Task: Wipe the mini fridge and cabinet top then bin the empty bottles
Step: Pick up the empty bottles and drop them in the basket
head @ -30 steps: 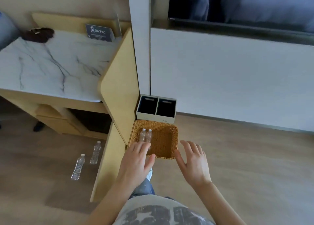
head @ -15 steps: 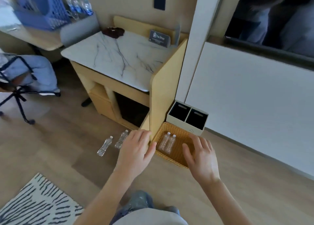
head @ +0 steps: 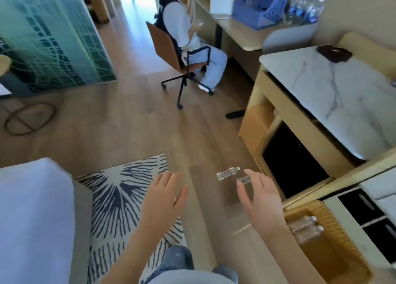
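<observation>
Two clear empty bottles lie on the wooden floor: one bottle (head: 227,173) in plain sight, the second bottle (head: 244,180) partly behind my right hand's fingertips. My right hand (head: 260,200) hovers open just over them, holding nothing. My left hand (head: 164,196) is open too, further left above the floor near the rug. A wicker basket (head: 334,230) at lower right holds two more bottles (head: 305,227). The marble cabinet top (head: 342,90) is at right, with the dark mini fridge (head: 293,161) under it.
A person sits on a wheeled chair (head: 177,63) at a desk behind. A striped rug (head: 120,193) and a white bed corner (head: 32,208) lie to the left. A dark cloth (head: 334,52) rests on the marble top. A two-slot bin (head: 368,215) stands beside the basket.
My view has swung left, away from the basket toward the floor. Both hands moved from over the basket to the two bottles lying on the floor.
</observation>
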